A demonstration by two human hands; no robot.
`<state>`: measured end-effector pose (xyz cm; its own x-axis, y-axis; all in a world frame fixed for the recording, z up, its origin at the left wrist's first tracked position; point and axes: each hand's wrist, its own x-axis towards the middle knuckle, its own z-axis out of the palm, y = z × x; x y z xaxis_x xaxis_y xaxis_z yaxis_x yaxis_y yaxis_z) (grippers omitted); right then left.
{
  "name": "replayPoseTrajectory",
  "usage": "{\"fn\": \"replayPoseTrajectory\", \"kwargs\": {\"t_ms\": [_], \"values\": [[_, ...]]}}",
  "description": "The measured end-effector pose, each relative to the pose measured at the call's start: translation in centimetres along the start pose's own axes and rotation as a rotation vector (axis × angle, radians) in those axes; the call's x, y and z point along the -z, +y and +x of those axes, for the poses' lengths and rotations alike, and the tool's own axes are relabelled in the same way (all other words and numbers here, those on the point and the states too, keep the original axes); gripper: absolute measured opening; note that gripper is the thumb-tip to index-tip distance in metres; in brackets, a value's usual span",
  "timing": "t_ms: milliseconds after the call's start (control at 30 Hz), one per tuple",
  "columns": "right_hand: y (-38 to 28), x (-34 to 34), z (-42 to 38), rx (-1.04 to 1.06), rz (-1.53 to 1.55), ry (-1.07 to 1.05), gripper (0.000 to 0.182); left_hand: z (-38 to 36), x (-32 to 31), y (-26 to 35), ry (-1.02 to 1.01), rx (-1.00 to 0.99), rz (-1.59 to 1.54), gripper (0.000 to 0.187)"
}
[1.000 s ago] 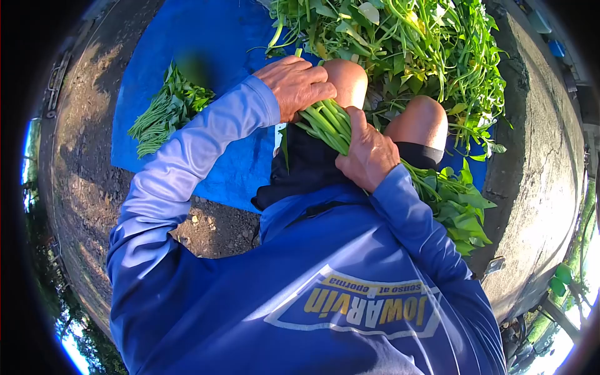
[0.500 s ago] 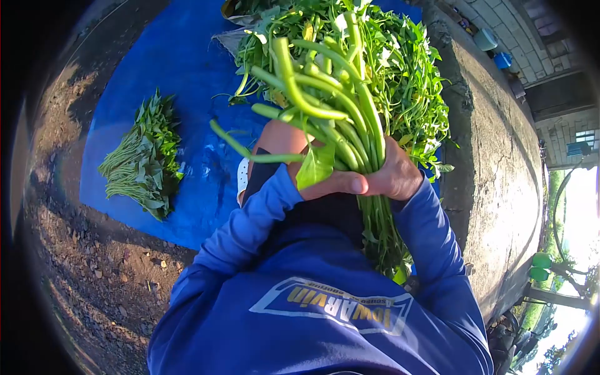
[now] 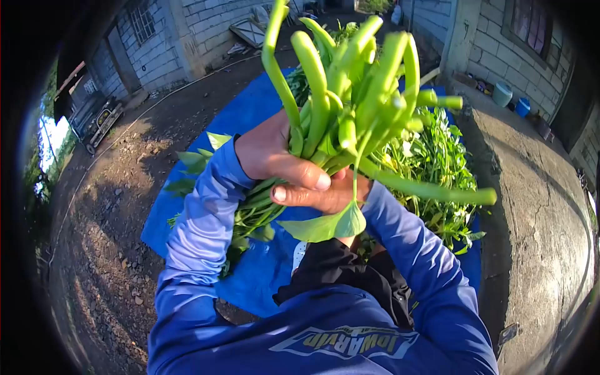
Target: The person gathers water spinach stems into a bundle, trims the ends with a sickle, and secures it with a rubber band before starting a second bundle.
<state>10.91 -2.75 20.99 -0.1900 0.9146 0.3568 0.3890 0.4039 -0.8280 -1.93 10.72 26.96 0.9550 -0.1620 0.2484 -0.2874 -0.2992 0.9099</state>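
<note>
Close in front of the camera I hold a thick bunch of leafy green stems (image 3: 319,84), which look like water spinach, their blunt ends pointing up. My left hand (image 3: 275,153) is wrapped round the left side of the bunch, thumb across the front. My right hand (image 3: 328,195) grips it from below and the right, its thumb just under the left one. One broad leaf (image 3: 331,225) hangs in front of my right hand. Thinner stems and leaves (image 3: 253,209) stretch down to the left behind my left forearm. Most fingers are hidden behind the stems.
A blue tarp (image 3: 253,290) covers the ground, with a large heap of loose greens (image 3: 437,181) on its right side. A concrete ledge (image 3: 519,200) runs along the right. Block walls (image 3: 215,31), a parked vehicle (image 3: 94,122) and buckets (image 3: 502,94) stand farther off.
The bunch has come up nearer the camera, its leafy end swinging from below right to lower left. My left hand now wraps higher round the stems. The view has tilted up toward the yard.
</note>
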Motion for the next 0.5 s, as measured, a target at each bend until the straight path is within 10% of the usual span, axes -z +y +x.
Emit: {"fn": "replayPoseTrajectory", "kwargs": {"t_ms": [100,200,233,333,433,500], "values": [[5.1,-7.7,-8.1,-0.234,0.133,0.152,0.061,-0.2,-5.4,-5.8,-0.236,0.49,-0.191,0.037],[10.4,-13.5,-19.9,-0.103,-0.148,0.061,0.064,-0.4,-13.0,-15.7,-0.32,0.473,-0.527,0.041],[9.2,-12.5,-23.3,-0.502,0.137,-0.079,0.062,-0.3,-15.7,-18.5,-0.338,0.484,-0.676,0.046],[3.5,-10.4,-31.0,-0.929,0.228,0.434,0.033,1.3,-19.3,-21.8,-0.376,0.698,-0.778,0.051],[0.3,-10.6,-31.1,-0.571,-0.217,0.978,0.021,2.9,-21.4,-23.6,-0.468,0.881,-0.832,0.053],[0.8,-9.3,-30.2,-0.345,-0.98,0.857,0.026,3.4,-22.7,-24.3,-0.508,0.936,-0.814,0.055]]}}
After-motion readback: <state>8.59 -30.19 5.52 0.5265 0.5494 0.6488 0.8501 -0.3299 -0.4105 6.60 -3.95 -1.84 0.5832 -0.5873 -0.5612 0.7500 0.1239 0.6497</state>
